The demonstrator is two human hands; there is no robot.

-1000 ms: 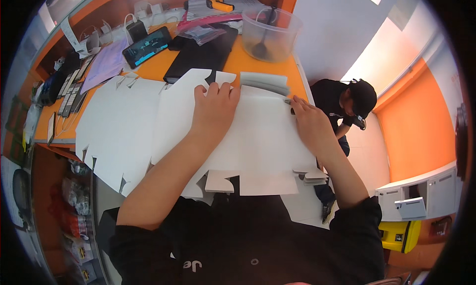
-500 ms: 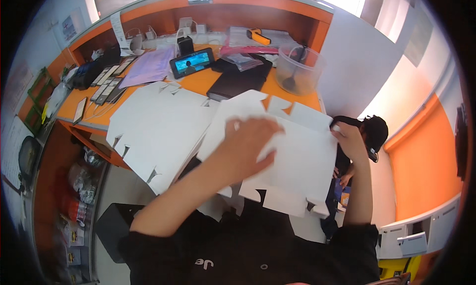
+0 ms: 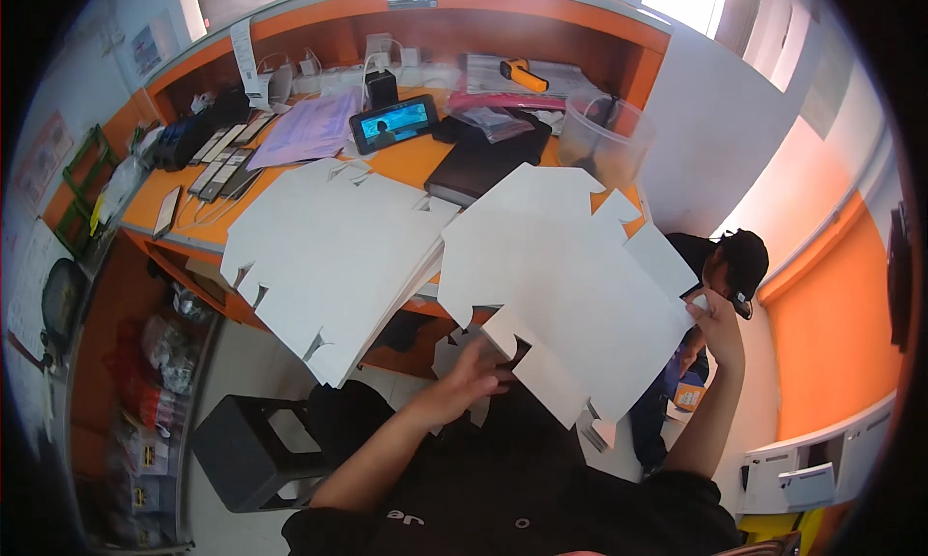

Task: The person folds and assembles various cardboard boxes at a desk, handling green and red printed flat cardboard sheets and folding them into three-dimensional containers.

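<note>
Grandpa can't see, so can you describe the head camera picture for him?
A person's right hand grips the right edge of a white notched sheet, left hand near its lower left side. More white sheets on the left overhang an orange desk, a lit phone behind.

White notched sheet [image 3: 570,266], right hand [image 3: 721,328] gripping edge, left hand [image 3: 466,380] nearby

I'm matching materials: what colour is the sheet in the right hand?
The sheet is white; see the head view.
</note>
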